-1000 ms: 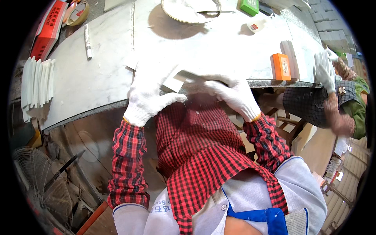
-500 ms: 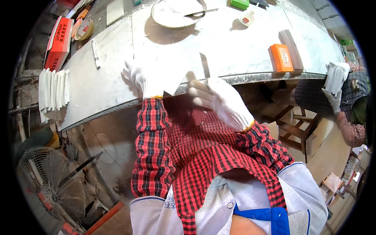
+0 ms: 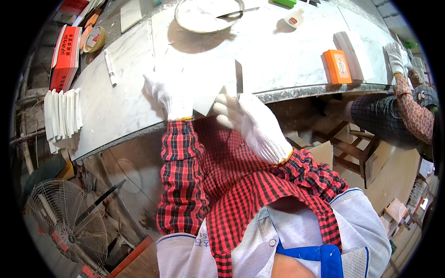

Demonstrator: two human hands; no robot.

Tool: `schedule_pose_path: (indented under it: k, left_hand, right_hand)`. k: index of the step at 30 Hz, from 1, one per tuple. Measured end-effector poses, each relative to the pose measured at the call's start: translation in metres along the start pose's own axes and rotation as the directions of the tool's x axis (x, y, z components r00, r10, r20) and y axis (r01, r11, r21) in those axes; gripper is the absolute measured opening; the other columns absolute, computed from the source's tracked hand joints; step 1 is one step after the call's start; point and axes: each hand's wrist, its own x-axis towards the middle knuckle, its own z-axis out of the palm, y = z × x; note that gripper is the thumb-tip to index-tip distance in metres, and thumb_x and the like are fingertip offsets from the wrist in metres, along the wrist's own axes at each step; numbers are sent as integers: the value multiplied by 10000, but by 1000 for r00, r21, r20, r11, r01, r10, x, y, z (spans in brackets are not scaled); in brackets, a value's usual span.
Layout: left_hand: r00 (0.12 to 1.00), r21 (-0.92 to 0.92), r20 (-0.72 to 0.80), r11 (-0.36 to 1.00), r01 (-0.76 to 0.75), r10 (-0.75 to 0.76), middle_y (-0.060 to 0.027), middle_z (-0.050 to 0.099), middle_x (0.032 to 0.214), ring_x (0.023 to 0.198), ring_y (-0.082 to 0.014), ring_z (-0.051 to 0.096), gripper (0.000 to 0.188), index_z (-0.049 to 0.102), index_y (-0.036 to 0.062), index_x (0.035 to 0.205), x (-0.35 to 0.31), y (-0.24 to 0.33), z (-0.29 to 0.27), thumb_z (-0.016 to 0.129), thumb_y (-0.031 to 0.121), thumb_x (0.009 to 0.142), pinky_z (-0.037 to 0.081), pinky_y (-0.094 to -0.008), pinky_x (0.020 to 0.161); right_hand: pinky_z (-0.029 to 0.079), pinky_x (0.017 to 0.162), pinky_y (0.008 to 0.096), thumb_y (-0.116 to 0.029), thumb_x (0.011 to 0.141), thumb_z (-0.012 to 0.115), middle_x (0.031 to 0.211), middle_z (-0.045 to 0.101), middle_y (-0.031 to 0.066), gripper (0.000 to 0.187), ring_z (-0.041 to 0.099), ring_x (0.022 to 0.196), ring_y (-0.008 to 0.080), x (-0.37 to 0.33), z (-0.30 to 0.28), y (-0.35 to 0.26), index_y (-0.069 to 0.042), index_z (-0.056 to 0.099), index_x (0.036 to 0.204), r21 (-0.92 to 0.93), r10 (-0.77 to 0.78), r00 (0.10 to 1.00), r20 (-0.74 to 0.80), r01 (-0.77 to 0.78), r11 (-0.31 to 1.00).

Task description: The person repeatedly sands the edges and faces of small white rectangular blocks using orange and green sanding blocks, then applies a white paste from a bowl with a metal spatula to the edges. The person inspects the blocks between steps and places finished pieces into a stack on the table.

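White tile (image 3: 206, 90) lies at the marble counter's (image 3: 287, 51) near edge, pinned flat under my gloved left hand (image 3: 168, 90). My gloved right hand (image 3: 252, 121) grips a thin dark blade (image 3: 238, 78), upright against the tile's right side. Stacked white tiles (image 3: 62, 116) stand past the counter's left end.

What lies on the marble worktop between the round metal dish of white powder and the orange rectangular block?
In the head view, a small round white container with a red label sits between the round metal dish and the orange rectangular block; otherwise bare marble worktop.
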Motion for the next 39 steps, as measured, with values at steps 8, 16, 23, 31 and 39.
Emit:
schedule_pose_path:
  k: [8,16,23,31,39]
  left_hand:
    - [971,-875,-119,484,-4,-207,-33,533,1015,918,-116,543,574,541,-42,1412,13,-36,25,645,82,861,492,-246,829]
    - [983,-904,-17,423,63,-182,-73,546,1173,1046,-159,539,411,581,42,1268,12,-28,19,548,-11,862,497,-328,965]
    - [993,-901,-67,433,-17,-100,-59,547,1149,1046,-161,521,407,569,60,1234,13,-41,30,534,-36,840,435,-325,1018]
    - [986,-887,-104,460,-33,-131,-68,577,1150,1006,-132,528,327,577,24,1227,11,-41,22,546,7,901,484,-285,915]
    - [986,-834,-157,541,-105,-52,-80,577,1180,1057,-151,544,301,573,21,1222,13,-43,27,525,22,925,454,-321,993]
  right_hand:
    - [593,851,334,-233,1095,529,1213,698,159,265,710,984,209,-2,13,-23,8,562,1201,-337,86,993,80,-55,940]
    - [480,668,278,-371,1067,574,855,671,15,402,582,746,103,26,27,-82,-15,690,1213,-967,-73,970,234,239,85]
    - [543,759,338,-421,1022,663,938,732,88,442,656,848,171,64,52,-76,-11,742,1166,-888,17,888,460,460,-7]
    - [545,738,318,-373,1014,692,901,730,85,391,643,804,148,47,42,-69,-17,754,1162,-863,-12,867,499,496,-95]
    - [537,744,319,-386,1010,696,866,723,65,400,632,799,130,42,33,-75,-19,754,1156,-860,75,865,496,501,-95]
